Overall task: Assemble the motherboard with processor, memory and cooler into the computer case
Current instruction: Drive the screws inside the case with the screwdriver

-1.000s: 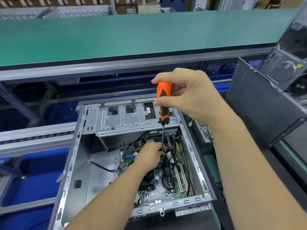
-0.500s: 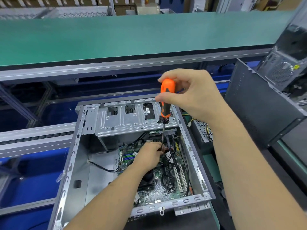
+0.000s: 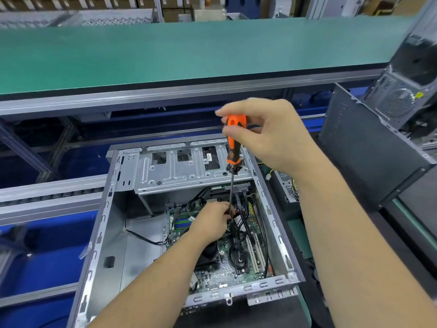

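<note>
From my head view, the open computer case (image 3: 99, 245) lies on its side in front of me, its drive cage (image 3: 189, 169) at the far end and the motherboard (image 3: 227, 263) flat on the case floor, already inside. My right hand (image 3: 272, 136) is curled round the orange handle of the screwdriver (image 3: 234, 143), gripping it up above the cage. The shaft runs almost straight down from there, leaning slightly toward me, and its tip disappears at my left hand (image 3: 210, 221). That hand is down inside the case, over the far part of the board near the black cables (image 3: 243, 209), fingers bent and pinching at the lower shaft; I cannot see whether a screw sits under them. The black cooler (image 3: 210, 254) lies just nearer me, partly under my left forearm, with the memory slots (image 3: 182, 224) to its left. What the next move turns on, I judge, is keeping the screwdriver's long axis upright over the hole beneath my left fingers. The left hand is the nearer to that spot; the right only turns from above.
</note>
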